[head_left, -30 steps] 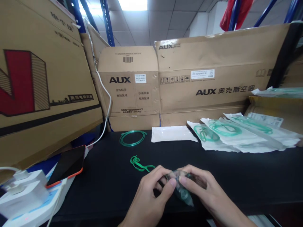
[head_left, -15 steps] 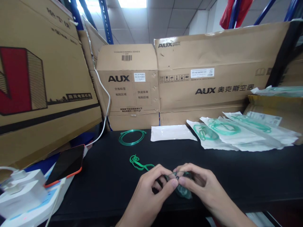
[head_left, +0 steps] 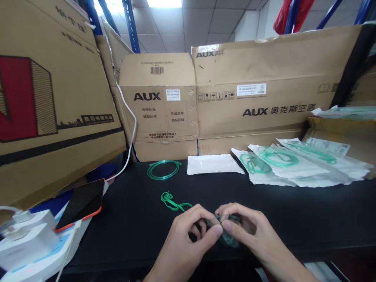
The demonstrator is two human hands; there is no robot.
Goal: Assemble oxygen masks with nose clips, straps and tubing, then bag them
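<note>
Low in the middle of the head view, both my hands pinch a clear, greenish plastic piece [head_left: 230, 238], which looks like a soft mask. My left hand [head_left: 192, 233] grips its near left edge between thumb and index finger. On the other side, the thumb and fingers of my right hand [head_left: 246, 225] close on its upper part. The fingertips of both hands nearly meet, and they hide much of the piece. A tangled green strap [head_left: 173, 203] lies just beyond my left hand. Farther back sits a coil of green tubing [head_left: 150, 174].
A flat white pouch [head_left: 216, 164] lies at the back of the black table [head_left: 129, 223]. To its right are several clear-fronted pouches [head_left: 279, 157] holding green tubing. On the left are a phone [head_left: 84, 203] and a white power strip [head_left: 29, 260]. Cardboard boxes [head_left: 164, 125] wall the back.
My fingers have shifted slightly on the plastic piece, and its lower part has turned a little. Both hands stay in nearly the same place.
</note>
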